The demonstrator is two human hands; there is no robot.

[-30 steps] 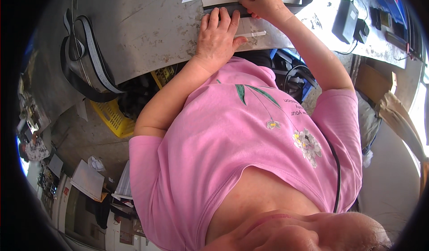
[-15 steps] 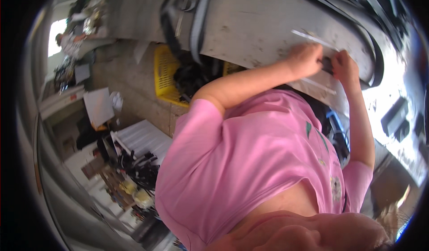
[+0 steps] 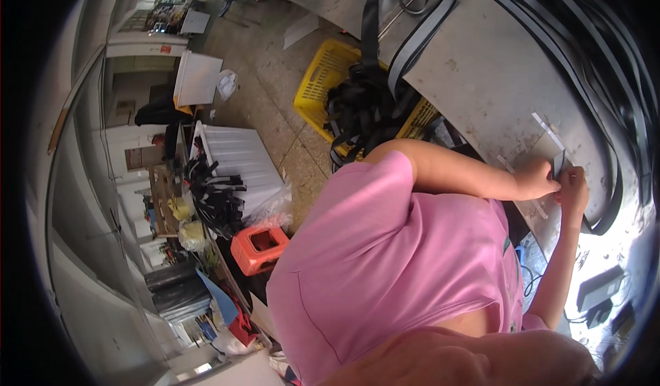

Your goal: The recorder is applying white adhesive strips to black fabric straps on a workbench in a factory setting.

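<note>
At three o'clock, the right hand (image 3: 575,185) seems clamped on a dark strap (image 3: 558,160); the left hand's (image 3: 538,178) grip I cannot tell. Positioning seems underway, next needing steady alignment.

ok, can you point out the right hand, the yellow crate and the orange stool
Right hand (image 3: 575,185): head view, on the back of the hand
Yellow crate (image 3: 326,66): head view, on its slotted wall at the left end
Orange stool (image 3: 243,252): head view, on the solid part left of its dark opening
</note>
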